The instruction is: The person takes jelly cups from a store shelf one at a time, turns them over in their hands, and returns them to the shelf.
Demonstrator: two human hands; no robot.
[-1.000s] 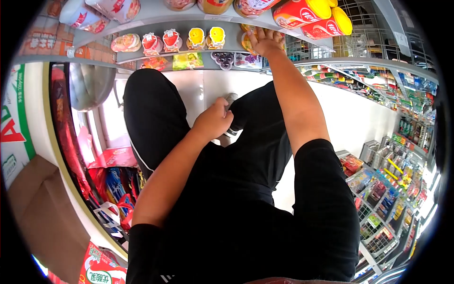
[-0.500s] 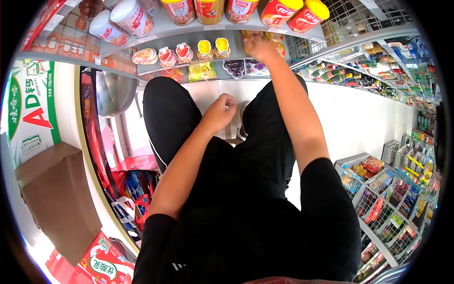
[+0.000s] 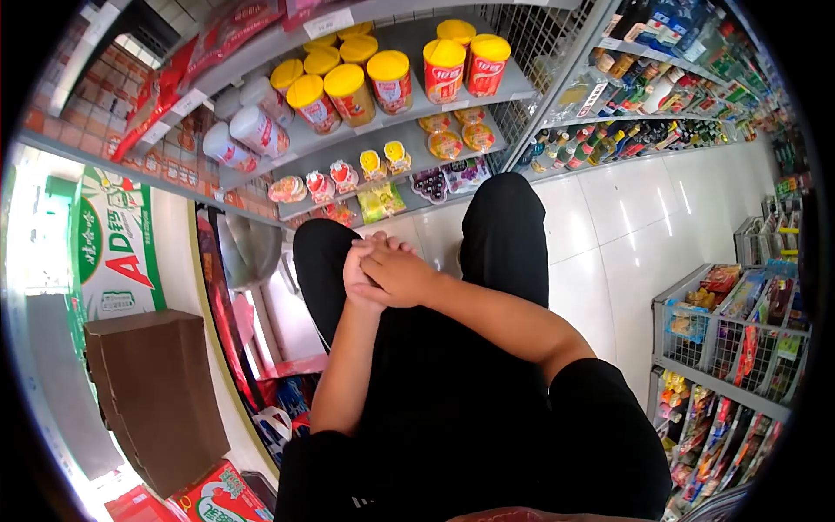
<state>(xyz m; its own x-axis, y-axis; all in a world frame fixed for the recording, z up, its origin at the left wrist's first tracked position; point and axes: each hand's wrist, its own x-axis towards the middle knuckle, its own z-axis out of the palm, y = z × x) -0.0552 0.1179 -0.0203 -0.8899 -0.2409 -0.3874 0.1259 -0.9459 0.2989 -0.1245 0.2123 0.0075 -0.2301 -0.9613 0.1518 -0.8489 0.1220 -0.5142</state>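
Clasped together in front of my left knee, my left hand [image 3: 358, 268] and my right hand [image 3: 404, 277] touch each other, the right one lying over the left. Fingers of both are closed, and no item shows in them. Beyond them stands a grey shelf unit. Its lower shelf holds round orange-topped cups [image 3: 444, 144], yellow chick-shaped packs [image 3: 371, 163] and red-and-white figure packs [image 3: 320, 185]. At floor level lie a green-yellow bag [image 3: 381, 201] and dark purple packs [image 3: 430, 185].
Yellow-lidded canisters [image 3: 389, 80] and white tubs [image 3: 259, 130] stand on the shelf above. A brown carton [image 3: 156, 391] is at my left. Bottles [image 3: 600, 143] line shelves at the back right; wire baskets [image 3: 731, 339] of snacks stand at my right.
My right hand has come back from the orange-topped cups on the lower shelf and joined my left hand at the knee. The view has shifted, showing more of the upper shelf.
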